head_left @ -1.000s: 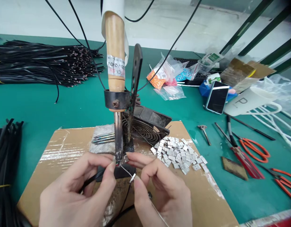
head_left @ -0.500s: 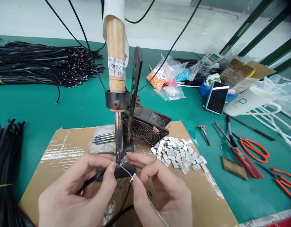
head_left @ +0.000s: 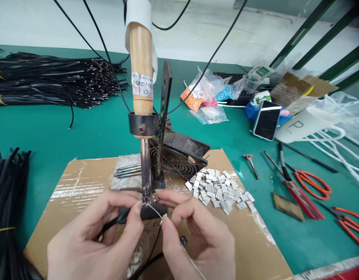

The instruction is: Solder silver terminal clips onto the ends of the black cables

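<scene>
A soldering iron (head_left: 141, 58) with a wooden handle hangs tip-down in a black metal stand (head_left: 164, 109). Just under its tip, my left hand (head_left: 100, 233) is closed in a pinch around a black cable (head_left: 117, 220), near the cable's thin wire ends. Thumb and finger of my right hand (head_left: 201, 237) pinch a thin silver solder wire (head_left: 154, 209) that runs to the tip. Another right fingertip touches a small metal plate (head_left: 153, 198) at the tip. The exact joint is too small to make out.
Loose metal plates (head_left: 222, 189) are heaped on the cardboard (head_left: 80, 182), beside a black fan (head_left: 179, 155). Black cable bundles (head_left: 51, 79) lie at left. At right are orange-handled pliers (head_left: 313, 182), a phone (head_left: 267, 120) and a white mug (head_left: 310, 124).
My right thumb has shifted slightly left and the solder wire with it. The whole view has moved a little; both hands keep their hold beside the iron's tip.
</scene>
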Demonstrator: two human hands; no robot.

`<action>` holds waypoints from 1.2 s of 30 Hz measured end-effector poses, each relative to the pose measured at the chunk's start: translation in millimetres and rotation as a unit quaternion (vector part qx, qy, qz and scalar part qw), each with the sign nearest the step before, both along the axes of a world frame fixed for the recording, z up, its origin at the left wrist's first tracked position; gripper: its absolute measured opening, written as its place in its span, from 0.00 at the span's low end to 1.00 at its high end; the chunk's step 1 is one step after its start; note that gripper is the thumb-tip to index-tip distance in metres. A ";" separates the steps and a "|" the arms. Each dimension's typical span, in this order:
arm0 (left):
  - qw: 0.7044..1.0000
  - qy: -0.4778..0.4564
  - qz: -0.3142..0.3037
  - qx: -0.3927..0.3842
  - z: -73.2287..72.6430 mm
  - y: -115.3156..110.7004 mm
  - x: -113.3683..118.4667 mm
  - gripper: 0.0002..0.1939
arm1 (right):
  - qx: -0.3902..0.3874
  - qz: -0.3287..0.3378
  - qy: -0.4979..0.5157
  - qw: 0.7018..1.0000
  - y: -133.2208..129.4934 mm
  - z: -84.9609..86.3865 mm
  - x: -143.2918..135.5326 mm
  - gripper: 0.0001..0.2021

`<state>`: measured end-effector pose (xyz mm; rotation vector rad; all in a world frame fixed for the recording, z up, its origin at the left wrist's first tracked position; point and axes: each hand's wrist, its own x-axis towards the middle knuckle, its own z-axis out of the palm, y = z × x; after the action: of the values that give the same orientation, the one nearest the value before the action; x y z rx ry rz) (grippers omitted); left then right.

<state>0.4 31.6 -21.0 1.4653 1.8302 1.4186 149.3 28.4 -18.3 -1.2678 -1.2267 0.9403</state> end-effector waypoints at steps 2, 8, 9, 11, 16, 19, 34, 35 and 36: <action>1.000 0.008 -0.002 -0.002 0.4 -0.2 -0.2 0.01 | -0.018 -0.001 0.010 1.000 -1.1 0.8 -1.8 0.10; 0.999 0.041 -0.011 0.025 4.7 3.0 1.2 0.04 | -0.056 -0.018 0.031 0.998 -2.6 3.8 -5.3 0.09; 0.999 0.039 -0.014 0.026 4.5 3.2 1.2 0.04 | -0.052 -0.017 0.028 0.998 -2.2 4.1 -5.5 0.09; 0.999 0.040 -0.014 0.022 3.4 2.6 1.1 0.04 | -0.034 -0.016 0.021 0.999 -0.7 4.7 -5.9 0.09; 0.999 0.046 0.016 -0.013 2.9 -1.3 3.9 0.04 | 0.010 -0.030 0.015 0.999 3.3 6.4 -8.1 0.10; 0.998 0.048 0.021 -0.024 4.9 -1.1 5.4 0.05 | 0.017 -0.035 0.007 0.999 3.9 5.9 -8.9 0.10; 0.997 0.076 -0.014 0.008 2.3 2.2 1.1 0.05 | 0.055 -0.050 0.002 0.997 0.9 -0.5 -13.6 0.08; 0.997 0.070 -0.018 0.009 4.0 2.6 1.2 0.05 | 0.047 -0.046 0.003 0.998 0.4 -0.9 -12.7 0.08; 0.998 0.064 -0.026 0.006 5.5 2.5 1.2 0.06 | 0.040 -0.044 0.002 0.998 0.1 -1.4 -11.1 0.08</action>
<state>1.6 34.1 -15.5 1.6308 1.8473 1.3428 138.2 28.5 -19.8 -1.2457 -1.1846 0.8208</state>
